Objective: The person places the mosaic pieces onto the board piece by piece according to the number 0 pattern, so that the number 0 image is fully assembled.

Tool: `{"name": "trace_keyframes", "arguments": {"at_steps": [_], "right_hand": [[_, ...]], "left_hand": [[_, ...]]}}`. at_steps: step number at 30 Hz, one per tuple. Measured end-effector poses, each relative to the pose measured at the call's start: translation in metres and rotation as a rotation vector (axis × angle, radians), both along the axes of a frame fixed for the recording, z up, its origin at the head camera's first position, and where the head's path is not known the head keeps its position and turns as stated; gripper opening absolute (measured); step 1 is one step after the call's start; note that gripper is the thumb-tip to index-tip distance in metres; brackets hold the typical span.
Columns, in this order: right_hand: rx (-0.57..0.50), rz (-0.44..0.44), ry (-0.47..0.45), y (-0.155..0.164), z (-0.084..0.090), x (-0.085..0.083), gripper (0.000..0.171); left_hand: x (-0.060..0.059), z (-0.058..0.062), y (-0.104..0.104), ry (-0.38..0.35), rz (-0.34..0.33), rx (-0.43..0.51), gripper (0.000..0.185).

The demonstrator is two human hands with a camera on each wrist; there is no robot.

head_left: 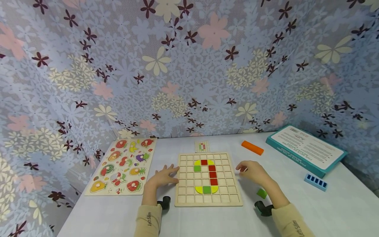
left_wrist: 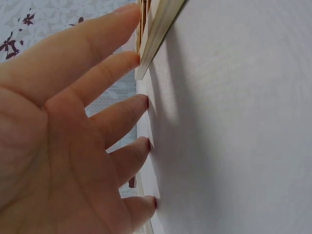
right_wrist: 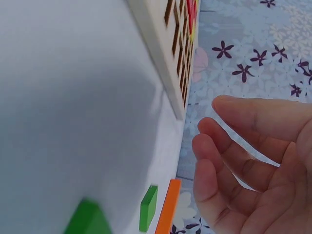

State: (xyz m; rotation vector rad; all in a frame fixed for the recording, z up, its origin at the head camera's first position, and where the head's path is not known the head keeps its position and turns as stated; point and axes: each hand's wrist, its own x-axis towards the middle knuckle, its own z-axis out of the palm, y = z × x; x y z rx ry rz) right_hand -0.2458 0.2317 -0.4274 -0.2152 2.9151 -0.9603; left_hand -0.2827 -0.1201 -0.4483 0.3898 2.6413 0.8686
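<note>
I see the wooden grid board [head_left: 208, 179] lying flat on the table [head_left: 296, 214], square-on between my hands. Left hand [head_left: 164, 176] has fingers straight and spread, tips touching the board's left edge, holding nothing. Right hand [head_left: 254, 171] sits just beside the right edge, fingers loosely curled, empty. Board carries red, yellow and green tiles in a hooked figure. A loose green tile [head_left: 262, 193] lies near the right wrist.

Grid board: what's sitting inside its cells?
The grid board holds red tiles, green tiles and yellow curved pieces; most cells are bare. Nothing shows whether anything lies beneath the board.
</note>
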Motion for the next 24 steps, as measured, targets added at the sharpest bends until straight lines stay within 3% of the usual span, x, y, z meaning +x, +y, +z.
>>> {"name": "trace_keyframes", "arguments": {"at_steps": [7,24], "right_hand": [[0.044,0.013,-0.04,0.013,0.001,0.005,0.016],[0.129,0.044,-0.302,0.045,-0.001,0.022,0.033]], "left_hand": [[0.0,0.0,0.0,-0.009,0.013,0.006,0.059],[0.001,0.003,0.001,-0.004,0.009,0.002,0.059]]}}
